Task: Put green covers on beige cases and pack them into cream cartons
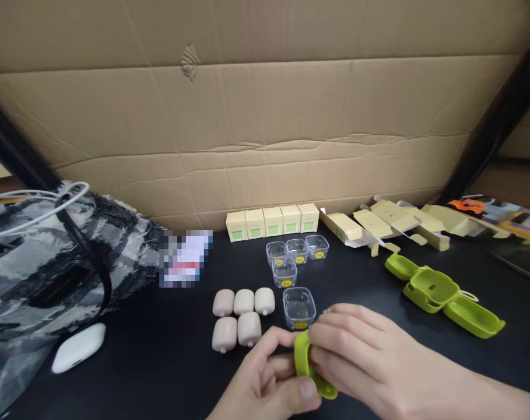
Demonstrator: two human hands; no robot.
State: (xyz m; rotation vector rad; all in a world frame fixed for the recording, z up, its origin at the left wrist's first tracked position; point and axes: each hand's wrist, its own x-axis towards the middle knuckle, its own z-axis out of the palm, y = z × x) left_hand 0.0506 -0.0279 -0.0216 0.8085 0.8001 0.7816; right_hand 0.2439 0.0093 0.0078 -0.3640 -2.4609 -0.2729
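Note:
Near the front edge of the view, a lime-green curved plastic piece [302, 353] is gripped by both hands. My left hand [262, 382] pinches it from the left, thumb along its lower part. The fingers of my right hand [363, 353] are wrapped over its right side and hide much of it. Just beyond the hands stands a clear square cup [299, 306] with a yellow sticker. To the left, several pale rounded pieces [244, 303] with small nubs sit in two rows. At right lie similar lime-green plastic shells [433, 287], one with a pale loop.
Several more clear cups [284, 272] stand behind, before a row of small cream boxes [272, 222]. Opened, flattened cartons [387, 219] lie at back right. A white oval case [79, 348] and a black-and-grey fabric bag [125, 256] are at left. Cardboard [265, 105] walls the back.

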